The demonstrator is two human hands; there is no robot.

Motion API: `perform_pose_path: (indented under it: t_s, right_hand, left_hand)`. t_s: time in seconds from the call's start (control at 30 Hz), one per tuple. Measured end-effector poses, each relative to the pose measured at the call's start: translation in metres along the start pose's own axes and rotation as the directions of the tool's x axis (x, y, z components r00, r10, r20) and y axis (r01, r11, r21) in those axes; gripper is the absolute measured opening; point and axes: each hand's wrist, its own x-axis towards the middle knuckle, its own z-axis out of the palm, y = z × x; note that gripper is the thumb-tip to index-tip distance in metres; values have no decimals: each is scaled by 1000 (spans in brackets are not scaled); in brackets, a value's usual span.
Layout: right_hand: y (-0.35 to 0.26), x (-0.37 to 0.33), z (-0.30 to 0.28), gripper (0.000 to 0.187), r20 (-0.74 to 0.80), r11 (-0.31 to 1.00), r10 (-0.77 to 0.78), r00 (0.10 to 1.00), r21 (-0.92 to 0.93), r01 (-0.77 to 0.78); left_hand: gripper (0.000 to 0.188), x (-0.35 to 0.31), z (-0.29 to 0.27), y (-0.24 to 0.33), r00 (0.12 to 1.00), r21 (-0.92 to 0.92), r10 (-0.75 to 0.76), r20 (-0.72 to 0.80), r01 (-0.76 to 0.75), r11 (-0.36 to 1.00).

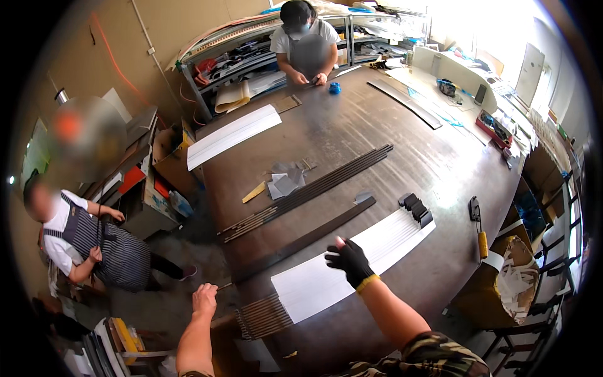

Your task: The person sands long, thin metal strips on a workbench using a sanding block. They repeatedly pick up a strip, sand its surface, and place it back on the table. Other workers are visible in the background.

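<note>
My bare left hand (205,299) is closed at the table's near left edge. From its fingers a short length of thin brown rod (224,286) sticks out toward the near end of a long dark strip (308,240). My right hand (349,264), in a black glove with a yellow cuff and a bare thumb tip, is over white sheets (311,286), fingers loosely apart; whether it touches them I cannot tell. Thin brown rods (264,317) stick out from the sheets' left end. Black end pieces (416,209) stand in a row at their far right end.
Long dark rods (314,182) lie mid-table beside grey scraps (286,181). A white sheet (235,137) is at the far left, a yellow-handled tool (482,244) near the right edge. One co-worker (308,50) is across the table, another (100,245) at left. A scrap box (502,289) stands right.
</note>
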Motion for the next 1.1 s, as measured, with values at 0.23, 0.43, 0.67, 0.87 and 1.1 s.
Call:
perform_pose_path:
  t_s: [0.23, 0.43, 0.67, 0.87, 1.1]
  right_hand:
    - [41, -79, -174, 17, -70, 985, 35, 997, 171, -22]
    - [59, -108, -151, 21, -133, 951, 252, 959, 215, -220]
    - [85, -71, -118, 23, 64, 960, 273, 960, 50, -277]
    - [99, -50, -131, 25, 351, 803, 318, 881, 394, -447]
    - [92, -59, -112, 25, 127, 847, 312, 942, 412, -336]
  left_hand:
    - [54, -53, 6, 68, 721, -442, -638, -269, 496, 747]
    - [32, -185, 50, 134, 455, -735, -587, 670, 517, -438]
    - [28, -171, 46, 137, 568, -689, -397, 721, 524, -502]
    - [29, -161, 53, 128, 579, -680, -375, 724, 505, -532]
    - [24, -166, 47, 119, 545, -654, -408, 733, 397, -644]
